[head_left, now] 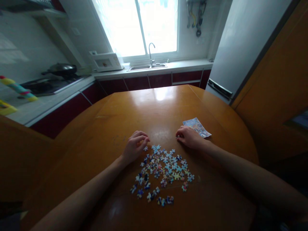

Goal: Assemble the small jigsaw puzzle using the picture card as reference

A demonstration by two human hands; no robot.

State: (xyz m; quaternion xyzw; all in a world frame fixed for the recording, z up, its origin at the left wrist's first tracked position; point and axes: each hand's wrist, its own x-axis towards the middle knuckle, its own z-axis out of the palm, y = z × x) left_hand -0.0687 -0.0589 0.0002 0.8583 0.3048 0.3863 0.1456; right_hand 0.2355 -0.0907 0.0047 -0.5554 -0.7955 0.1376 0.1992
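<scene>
Several small jigsaw pieces (163, 170) lie scattered on a round wooden table (134, 109). My left hand (134, 146) rests at the upper left edge of the pile, fingers curled and fingertips pinched close to a loose piece (145, 148). My right hand (189, 136) lies at the pile's upper right, fingers curled inward, thumb and fingertips pressed together; whatever is in the pinch is too small to see. A printed picture card (196, 126) lies just behind the right hand.
Beyond the table runs a kitchen counter with a sink and tap (150, 64), a white microwave (106, 62) and a stove with a wok (61, 69). A white fridge (231, 64) stands at the right, beside a wooden door (276, 89).
</scene>
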